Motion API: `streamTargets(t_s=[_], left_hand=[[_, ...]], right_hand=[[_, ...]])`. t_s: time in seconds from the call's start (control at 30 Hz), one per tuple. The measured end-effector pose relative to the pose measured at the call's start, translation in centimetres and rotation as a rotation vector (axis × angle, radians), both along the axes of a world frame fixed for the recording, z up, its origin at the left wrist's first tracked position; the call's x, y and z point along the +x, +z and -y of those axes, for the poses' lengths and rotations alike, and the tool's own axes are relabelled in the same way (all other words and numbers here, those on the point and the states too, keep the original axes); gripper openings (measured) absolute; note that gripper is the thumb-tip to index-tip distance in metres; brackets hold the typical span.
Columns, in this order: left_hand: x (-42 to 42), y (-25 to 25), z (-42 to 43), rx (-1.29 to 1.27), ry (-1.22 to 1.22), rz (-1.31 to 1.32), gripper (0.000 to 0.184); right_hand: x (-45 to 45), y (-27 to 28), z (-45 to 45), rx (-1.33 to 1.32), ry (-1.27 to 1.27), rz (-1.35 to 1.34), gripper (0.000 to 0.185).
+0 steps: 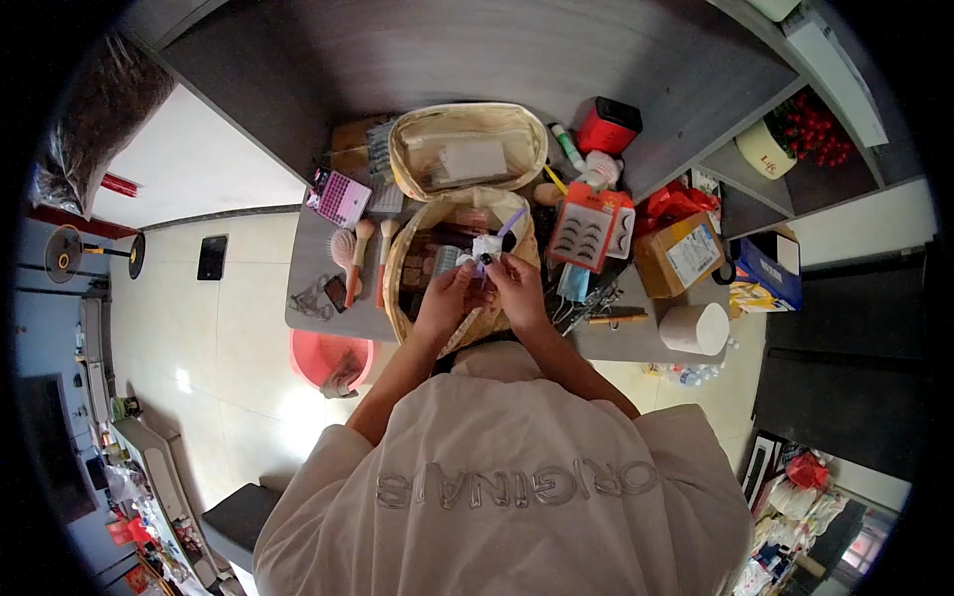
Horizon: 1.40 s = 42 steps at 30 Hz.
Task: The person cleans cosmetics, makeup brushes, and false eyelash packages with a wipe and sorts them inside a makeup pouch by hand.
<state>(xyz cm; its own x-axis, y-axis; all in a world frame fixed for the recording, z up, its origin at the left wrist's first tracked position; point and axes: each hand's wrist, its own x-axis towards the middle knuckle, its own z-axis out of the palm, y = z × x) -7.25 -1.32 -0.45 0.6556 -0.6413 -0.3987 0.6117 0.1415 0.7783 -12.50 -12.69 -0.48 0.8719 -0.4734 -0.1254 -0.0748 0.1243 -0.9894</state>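
My left hand [447, 298] and my right hand [519, 288] are close together over an open cosmetic bag [400, 273]. Between their fingertips is a small white and purple item [486, 245], too small to name; a purple strip [512, 221] sticks up from it. Both hands look closed on this item. Inside the bag lie several makeup items, partly hidden by my hands. Its lid [417, 179] is folded back toward the shelf, with a pale rectangular piece in it. Makeup brushes [384, 256] and a pink hairbrush [343, 248] lie left of the bag.
To the right are a false-eyelash pack [586, 230], a blue face mask [573, 282], a cardboard box [679, 256] and a white paper roll [694, 329]. An eyeshadow palette [342, 198] sits at the left. Below the table's left edge stands a pink basin [310, 360].
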Motion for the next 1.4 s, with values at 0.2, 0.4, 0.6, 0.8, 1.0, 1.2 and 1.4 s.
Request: streamTargets(t_s=[0.2, 0.4, 0.6, 0.8, 1.0, 1.2, 1.4], left_hand=[[0.4, -0.4, -0.2, 0.195, -0.051, 0.144, 0.036], [1.1, 2.8, 0.8, 0.566, 0.269, 1.316, 0.031], [1.4, 3.2, 0.6, 0.346, 0.232, 0.724, 0.024], [1.2, 3.7, 0.7, 0.012, 0.277, 0.324, 0.026], [1.4, 2.8, 1.0, -0.012, 0.327, 0.283, 0.026], [2.1, 0.7, 0.6, -0.366, 0.25, -0.069, 0.032], [2.9, -0.4, 0.8, -0.588, 0.37, -0.34, 0.031]], right_hand=[[0.0, -1.2, -0.3, -0.378, 0.022, -0.013, 0.02], [0.1, -0.1, 0.4, -0.754, 0.017, -0.012, 0.023], [0.0, 0.7, -0.7, -0.883, 0.175, 0.035, 0.025], [0.3, -2.2, -0.4, -0.265, 0.355, -0.113, 0.021], [0.4, -5.7, -1.1, -0.004, 0.468, -0.103, 0.023], [0.0, -3.2, -0.8, 0.09, 0.386, -0.185, 0.027], [-0.4, -2.8, -1.1, 0.085, 0.246, -0.063, 0.026]])
